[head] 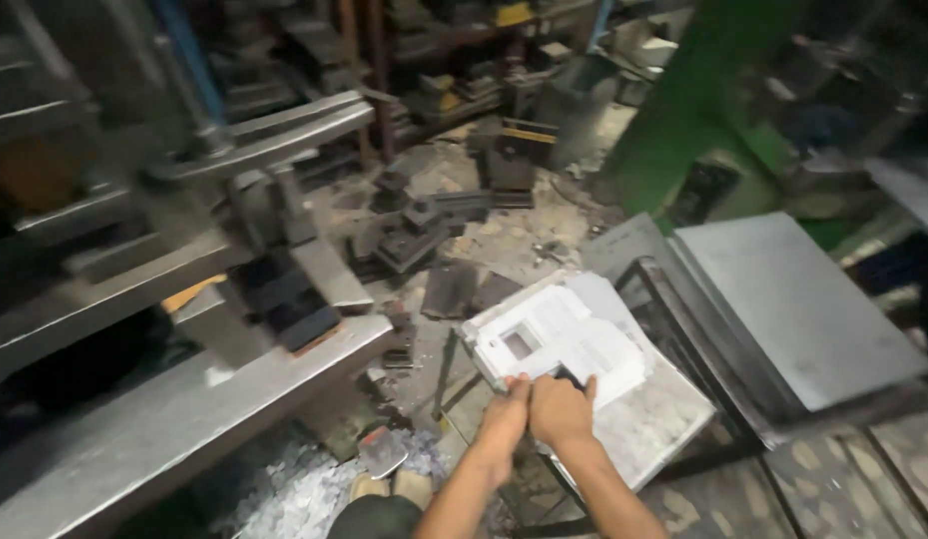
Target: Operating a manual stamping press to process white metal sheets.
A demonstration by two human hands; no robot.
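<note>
Both my hands reach forward to a stack of thin stamped metal sheets (554, 334) with cut-out windows, lying on a low stand. My left hand (507, 407) and my right hand (562, 404) sit side by side, touching each other, with fingers curled over the near edge of the top sheet. The frame is blurred, so how firmly they grip is unclear. A larger flat sheet (648, 419) lies under the stack.
A heavy press machine with a grey bed (184, 419) fills the left. A pile of plain grey sheets (793, 309) rests at the right. Metal dies and blocks (414, 225) litter the floor ahead, small scrap pieces (284, 494) lie below. A green column (683, 110) stands behind.
</note>
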